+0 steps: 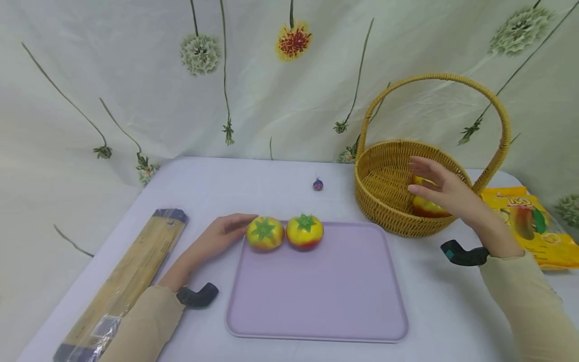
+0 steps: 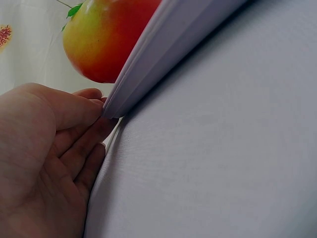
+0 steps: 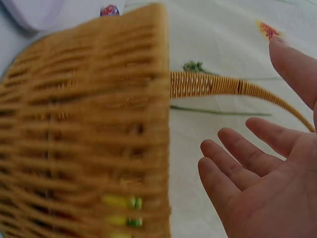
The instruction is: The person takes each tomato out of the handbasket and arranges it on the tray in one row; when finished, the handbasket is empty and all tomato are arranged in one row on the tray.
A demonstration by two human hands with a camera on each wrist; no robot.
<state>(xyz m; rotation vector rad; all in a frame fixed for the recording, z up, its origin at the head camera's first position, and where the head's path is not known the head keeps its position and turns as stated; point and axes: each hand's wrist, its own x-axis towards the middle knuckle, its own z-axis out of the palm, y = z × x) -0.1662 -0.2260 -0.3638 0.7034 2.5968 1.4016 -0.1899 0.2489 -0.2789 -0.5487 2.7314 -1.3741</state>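
My left hand (image 1: 223, 233) is at the far left corner of a lilac tray (image 1: 316, 296); in the left wrist view its thumb and fingers pinch the tray's rim. Just beside those fingers, a yellow-red persimmon (image 1: 265, 234) with a green leafy top sits on the tray. A second persimmon (image 1: 305, 232) stands to its right. Over the wicker basket (image 1: 384, 213), my right hand (image 1: 436, 185) hovers with fingers spread and nothing in its grasp. Under that hand, partly covered by it, yellow-red fruit (image 1: 425, 207) lies inside the basket.
The basket's tall handle (image 1: 441, 77) arches above the right hand. A yellow mango-printed bag (image 1: 534, 226) lies right of the basket. On the left is a long plastic-wrapped wooden item (image 1: 131, 271). A small purple object (image 1: 318, 184) sits behind the tray, before a flowered cloth.
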